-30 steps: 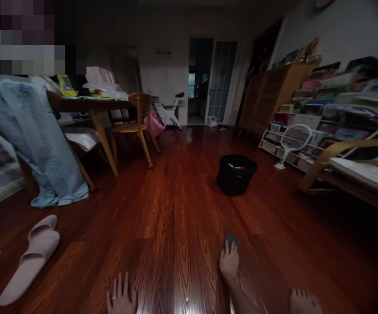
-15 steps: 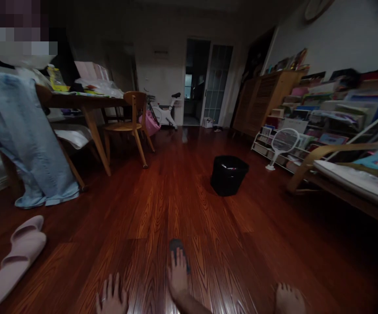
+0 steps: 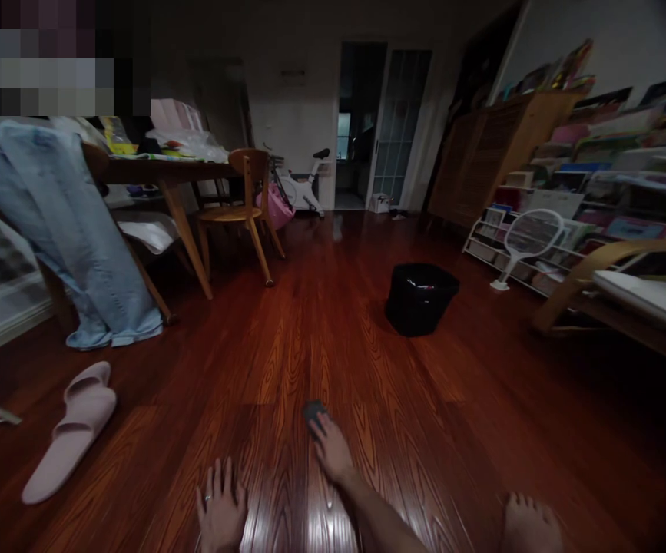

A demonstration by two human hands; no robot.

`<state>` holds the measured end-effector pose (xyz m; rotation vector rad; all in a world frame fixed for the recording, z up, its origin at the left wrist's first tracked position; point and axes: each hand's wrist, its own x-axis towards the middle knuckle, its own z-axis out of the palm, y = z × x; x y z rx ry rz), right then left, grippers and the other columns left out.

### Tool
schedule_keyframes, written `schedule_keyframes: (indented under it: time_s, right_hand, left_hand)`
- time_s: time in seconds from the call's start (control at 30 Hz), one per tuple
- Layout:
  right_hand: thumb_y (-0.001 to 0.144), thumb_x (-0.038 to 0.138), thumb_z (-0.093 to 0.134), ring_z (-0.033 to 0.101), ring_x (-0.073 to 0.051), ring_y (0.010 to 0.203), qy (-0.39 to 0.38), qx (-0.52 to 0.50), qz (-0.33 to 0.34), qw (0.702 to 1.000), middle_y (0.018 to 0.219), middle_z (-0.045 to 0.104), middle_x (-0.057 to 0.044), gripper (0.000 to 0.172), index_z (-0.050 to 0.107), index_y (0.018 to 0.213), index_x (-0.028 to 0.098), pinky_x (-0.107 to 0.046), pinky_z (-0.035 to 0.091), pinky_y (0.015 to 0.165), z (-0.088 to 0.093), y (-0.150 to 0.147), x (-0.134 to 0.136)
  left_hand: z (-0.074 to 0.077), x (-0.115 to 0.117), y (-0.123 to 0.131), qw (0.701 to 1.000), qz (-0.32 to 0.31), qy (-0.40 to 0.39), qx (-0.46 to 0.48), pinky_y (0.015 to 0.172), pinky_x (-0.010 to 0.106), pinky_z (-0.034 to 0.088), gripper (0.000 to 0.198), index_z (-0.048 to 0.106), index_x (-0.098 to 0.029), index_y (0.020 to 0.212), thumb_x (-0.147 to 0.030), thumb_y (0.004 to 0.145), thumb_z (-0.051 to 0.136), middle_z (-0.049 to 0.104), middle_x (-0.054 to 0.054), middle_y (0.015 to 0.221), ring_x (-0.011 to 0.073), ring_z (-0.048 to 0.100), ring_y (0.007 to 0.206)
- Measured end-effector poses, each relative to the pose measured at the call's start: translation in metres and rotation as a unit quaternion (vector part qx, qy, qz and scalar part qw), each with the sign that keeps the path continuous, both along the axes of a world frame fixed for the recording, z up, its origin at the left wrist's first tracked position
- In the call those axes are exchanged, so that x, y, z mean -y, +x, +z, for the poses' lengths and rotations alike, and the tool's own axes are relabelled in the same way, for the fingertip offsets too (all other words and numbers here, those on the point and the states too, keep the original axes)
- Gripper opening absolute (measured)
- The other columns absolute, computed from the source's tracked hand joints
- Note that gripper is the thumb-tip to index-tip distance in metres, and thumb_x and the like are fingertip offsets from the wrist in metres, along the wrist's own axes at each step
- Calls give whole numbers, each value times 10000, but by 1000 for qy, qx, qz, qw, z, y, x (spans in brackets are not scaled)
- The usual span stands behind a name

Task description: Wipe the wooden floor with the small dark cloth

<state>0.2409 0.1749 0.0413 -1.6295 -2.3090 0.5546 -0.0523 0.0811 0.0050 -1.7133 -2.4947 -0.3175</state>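
My right hand reaches forward over the dark red wood floor, its fingers on a small dark grey cloth that lies against the boards. Part of the cloth is covered by the fingers. To the left, my left hand rests palm down on the floor with its fingers spread, wearing a ring and holding nothing. A bare foot shows at the lower right.
Ahead stands a black bin. Pink slippers lie at the left, near jeans hanging down by the table. A wooden chair is farther back. On the right are an electric swatter, a packed shelf, and a wooden-armed chair.
The view has turned slightly left, so the room appears farther right. My right hand and the cloth sit a little higher in the picture, with more forearm showing. My left hand stays flat.
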Motion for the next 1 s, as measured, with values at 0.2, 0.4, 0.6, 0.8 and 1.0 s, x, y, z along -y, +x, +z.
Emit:
schedule_keyframes:
  time_s: [0.2, 0.4, 0.6, 0.8, 1.0]
  right_hand:
    - [959, 199, 275, 372, -313, 1530, 52, 67, -357, 930, 1611, 454, -206, 621, 513, 1519, 77, -529, 310, 1244, -9, 125, -16]
    - [982, 276, 169, 320, -374, 1547, 144, 52, -503, 851, 1611, 416, -275, 678, 431, 1561, 39, -613, 324, 1196, -46, 120, 17]
    - [938, 204, 310, 240, -344, 1582, 15, 48, -275, 960, 1695, 285, -172, 675, 377, 1604, 117, -619, 224, 1259, -28, 20, 21]
    - [997, 267, 445, 323, -301, 1553, 12, 13, 5, 1000, 1683, 304, -103, 605, 401, 1600, 239, -514, 369, 1234, -42, -89, 54]
    - [972, 199, 493, 430, -219, 1500, 70, -14, 156, 985, 1628, 436, -39, 613, 445, 1571, 317, -392, 434, 1195, -53, -110, 61]
  left_hand:
    - [-4, 1, 1, 1000, 2, -7, -16, 1305, 545, 175, 648, 466, -183, 1535, -349, 925, 322, 466, 118, 1635, 274, 388, 1535]
    - [-4, 0, 2, 1000, 6, 11, 0, 1308, 528, 164, 640, 493, -160, 1514, -339, 933, 291, 466, 132, 1637, 271, 385, 1535]
    - [2, 2, 0, 1000, 0, 6, 2, 1300, 535, 190, 639, 489, -166, 1517, -343, 927, 315, 472, 131, 1634, 272, 386, 1533]
    - [-4, -1, -4, 1000, -1, -15, -21, 1303, 531, 186, 639, 501, -171, 1511, -336, 917, 330, 482, 126, 1628, 272, 402, 1525]
    - [-8, -4, -6, 999, -6, -29, -35, 1290, 541, 235, 636, 513, -189, 1505, -335, 915, 327, 487, 114, 1621, 275, 428, 1511]
